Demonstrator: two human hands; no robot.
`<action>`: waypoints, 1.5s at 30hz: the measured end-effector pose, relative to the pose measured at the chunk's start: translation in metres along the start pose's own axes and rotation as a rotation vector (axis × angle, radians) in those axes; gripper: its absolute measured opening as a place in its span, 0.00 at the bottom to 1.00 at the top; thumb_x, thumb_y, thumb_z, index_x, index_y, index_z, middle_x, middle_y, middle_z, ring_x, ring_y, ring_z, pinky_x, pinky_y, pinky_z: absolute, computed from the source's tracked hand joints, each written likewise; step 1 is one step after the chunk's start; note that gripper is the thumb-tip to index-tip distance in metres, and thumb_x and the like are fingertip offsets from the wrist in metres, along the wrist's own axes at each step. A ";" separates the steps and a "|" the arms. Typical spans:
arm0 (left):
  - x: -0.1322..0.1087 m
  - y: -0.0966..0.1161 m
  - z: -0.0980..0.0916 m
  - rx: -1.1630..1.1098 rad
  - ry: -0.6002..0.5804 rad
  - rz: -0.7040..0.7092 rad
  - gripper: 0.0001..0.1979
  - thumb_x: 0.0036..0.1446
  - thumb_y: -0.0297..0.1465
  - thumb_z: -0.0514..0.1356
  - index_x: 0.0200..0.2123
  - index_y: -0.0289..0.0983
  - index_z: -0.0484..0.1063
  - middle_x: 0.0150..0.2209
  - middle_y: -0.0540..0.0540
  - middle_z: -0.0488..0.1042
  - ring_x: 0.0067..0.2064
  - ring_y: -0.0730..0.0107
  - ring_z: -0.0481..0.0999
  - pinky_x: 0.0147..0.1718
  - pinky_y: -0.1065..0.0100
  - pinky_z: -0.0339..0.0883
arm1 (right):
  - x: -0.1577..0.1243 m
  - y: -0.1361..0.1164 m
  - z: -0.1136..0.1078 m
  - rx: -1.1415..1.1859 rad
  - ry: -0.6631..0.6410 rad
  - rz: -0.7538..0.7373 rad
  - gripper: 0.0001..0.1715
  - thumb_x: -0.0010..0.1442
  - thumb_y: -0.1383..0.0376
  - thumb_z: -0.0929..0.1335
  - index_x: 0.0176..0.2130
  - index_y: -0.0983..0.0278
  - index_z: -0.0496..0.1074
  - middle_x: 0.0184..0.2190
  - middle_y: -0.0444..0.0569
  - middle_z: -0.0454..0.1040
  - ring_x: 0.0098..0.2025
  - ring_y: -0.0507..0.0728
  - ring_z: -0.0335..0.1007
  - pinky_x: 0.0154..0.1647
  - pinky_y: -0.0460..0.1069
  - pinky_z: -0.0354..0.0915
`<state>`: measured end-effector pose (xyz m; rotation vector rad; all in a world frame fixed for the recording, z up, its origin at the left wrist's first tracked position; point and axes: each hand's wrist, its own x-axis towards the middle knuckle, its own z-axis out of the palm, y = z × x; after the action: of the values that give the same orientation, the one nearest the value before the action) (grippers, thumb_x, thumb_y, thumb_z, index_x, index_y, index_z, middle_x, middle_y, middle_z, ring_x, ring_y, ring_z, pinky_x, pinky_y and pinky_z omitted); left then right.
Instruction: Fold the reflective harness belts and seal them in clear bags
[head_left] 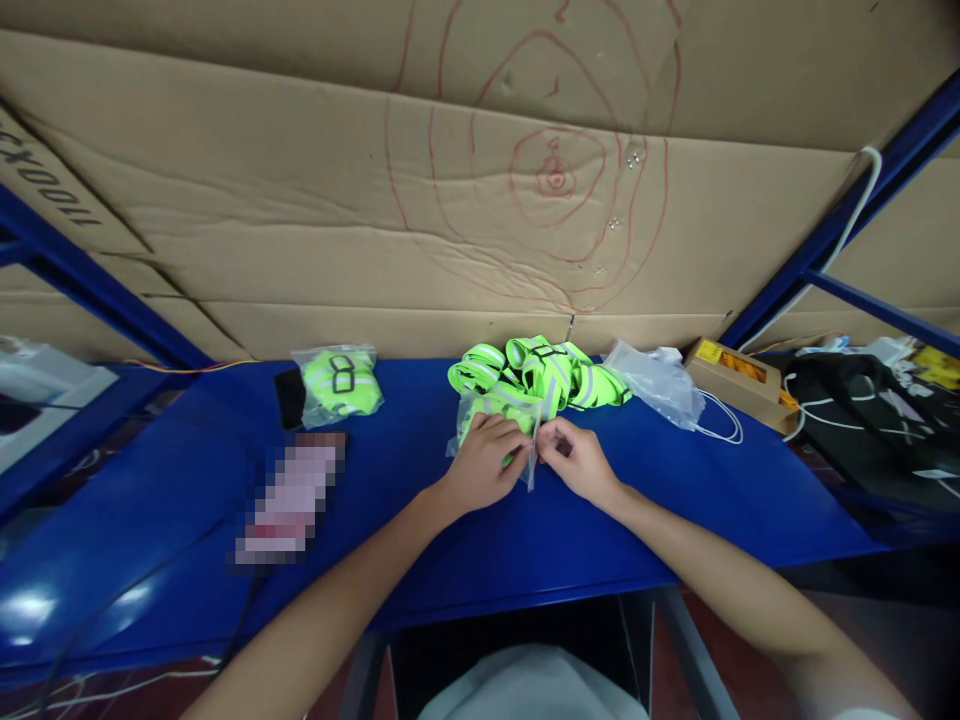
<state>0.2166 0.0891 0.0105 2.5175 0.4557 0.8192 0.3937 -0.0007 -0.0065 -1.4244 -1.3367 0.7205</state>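
My left hand (pixel 484 462) and my right hand (pixel 574 458) meet at the middle of the blue table (pixel 420 520). Both pinch the edge of a clear plastic bag (pixel 491 412) that holds a neon green reflective band. The left hand's fingers curl over the bag; the right hand's fingers grip its open side. Just behind the hands lies a pile of loose neon green reflective bands (pixel 536 372). A packed bag with a green band (pixel 341 380) lies farther left.
A black phone (pixel 289 397) lies beside the packed bag, and a blurred-out flat item (pixel 289 498) sits left of my arms. Crumpled empty clear bags (pixel 656 380), a small cardboard box (pixel 739 378), white cables and a black bag are to the right. Cardboard sheets form the back wall.
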 end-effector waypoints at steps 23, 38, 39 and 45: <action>0.030 0.000 -0.063 -1.715 0.758 -0.705 0.14 0.63 0.22 0.51 0.31 0.31 0.76 0.28 0.45 0.80 0.30 0.73 0.81 0.35 0.73 0.77 | 0.021 -0.027 0.017 0.798 -0.164 0.398 0.35 0.54 0.41 0.76 0.52 0.59 0.73 0.59 0.55 0.74 0.58 0.62 0.74 0.61 0.62 0.69; 0.017 -0.054 -0.042 -1.284 0.795 -0.627 0.10 0.56 0.36 0.64 0.37 0.36 0.74 0.33 0.47 0.78 0.39 0.66 0.82 0.42 0.65 0.76 | 0.132 -0.126 -0.032 -0.303 0.402 -0.345 0.30 0.56 0.42 0.74 0.28 0.62 0.63 0.22 0.38 0.58 0.27 0.50 0.51 0.32 0.48 0.48; 0.015 -0.058 -0.037 -1.207 0.784 -0.636 0.11 0.55 0.38 0.64 0.37 0.36 0.74 0.32 0.48 0.77 0.37 0.66 0.81 0.39 0.66 0.75 | 0.142 -0.133 -0.035 -0.427 0.358 -0.394 0.31 0.57 0.41 0.73 0.27 0.62 0.63 0.21 0.39 0.59 0.26 0.50 0.51 0.32 0.48 0.47; 0.008 -0.069 -0.016 -0.730 0.671 -0.588 0.13 0.59 0.42 0.61 0.37 0.37 0.73 0.35 0.46 0.75 0.38 0.64 0.77 0.35 0.66 0.71 | 0.189 -0.153 -0.055 -0.660 0.324 -0.552 0.33 0.62 0.38 0.67 0.26 0.62 0.63 0.21 0.42 0.64 0.26 0.51 0.55 0.31 0.48 0.48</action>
<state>0.2010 0.1556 -0.0094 1.3042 0.8609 1.2705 0.4295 0.1463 0.1924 -1.4687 -1.6706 -0.3382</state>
